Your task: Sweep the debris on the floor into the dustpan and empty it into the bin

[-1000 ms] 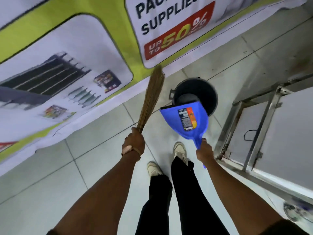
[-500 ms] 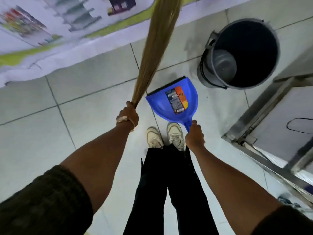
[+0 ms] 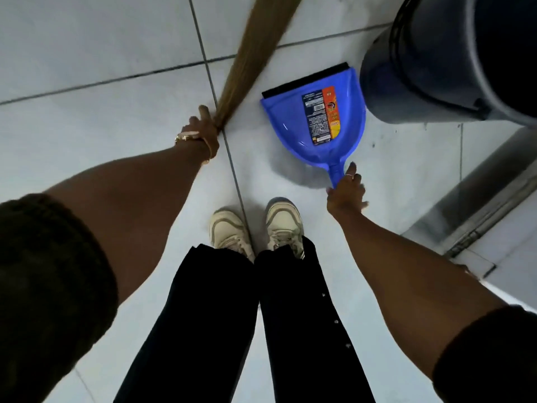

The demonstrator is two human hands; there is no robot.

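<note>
Dustpan (image 3: 319,123), one of them and blue, lies flat on the pale tiled floor (image 3: 87,53) with its black lip pointing away from the person and a printed label stuck inside the scoop; no debris shows in it or on the tiles around it. Its short handle points back toward the person, and the right hand (image 3: 345,193) is at the handle's end, thumb and forefinger on the blue stem while the other fingers spread loose, so it is a light pinch more than a full grip. Just beside the pan's right edge stands one dark grey bin (image 3: 436,68), cut off by the top and right edges of the view. The left hand (image 3: 203,132) is closed around the narrow bound end of one straw broom (image 3: 255,48), whose bristles fan up and away toward the top edge, blurred. A gold bracelet (image 3: 189,138) sits at that wrist. Two cream shoes (image 3: 229,228) stand side by side below the pan, under black trousers. A metal frame (image 3: 479,205) runs along the right.
</note>
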